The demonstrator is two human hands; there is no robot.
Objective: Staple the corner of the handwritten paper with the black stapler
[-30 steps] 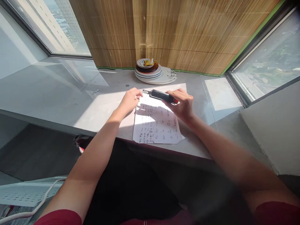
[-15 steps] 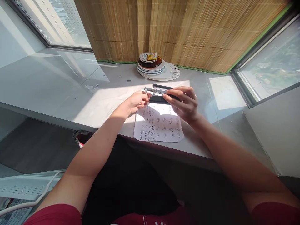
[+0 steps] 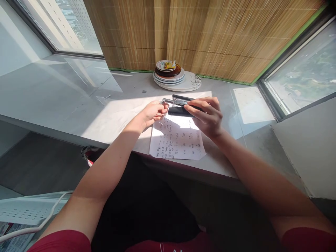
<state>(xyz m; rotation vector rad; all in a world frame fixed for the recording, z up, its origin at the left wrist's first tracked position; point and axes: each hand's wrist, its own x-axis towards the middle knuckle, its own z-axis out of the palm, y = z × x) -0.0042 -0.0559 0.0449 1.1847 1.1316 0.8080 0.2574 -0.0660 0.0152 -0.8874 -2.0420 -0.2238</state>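
Note:
A black stapler (image 3: 180,111) is spread open above the sheet of paper, its metal inner rail exposed between the upper and lower arms. My right hand (image 3: 208,115) grips the stapler's rear end from the right, thumb below and fingers above. At its left end, my left hand (image 3: 156,113) is closed in a pinch around the tip of the metal rail; anything small between those fingertips is hidden. Beneath both hands lies a white sheet of paper (image 3: 178,143) with handwritten columns, its lower corners clipped.
Behind the stapler stands a stack of plates (image 3: 169,78) with a small yellow packet (image 3: 170,65) on top. A short grey strip (image 3: 144,91) lies on the sill (image 3: 123,112). A bamboo blind (image 3: 196,35) hangs at the back, with windows on both sides.
My left hand has shifted slightly at the metal rail's tip, and the rail sits a little lower toward the left. My right hand keeps its grip on the stapler.

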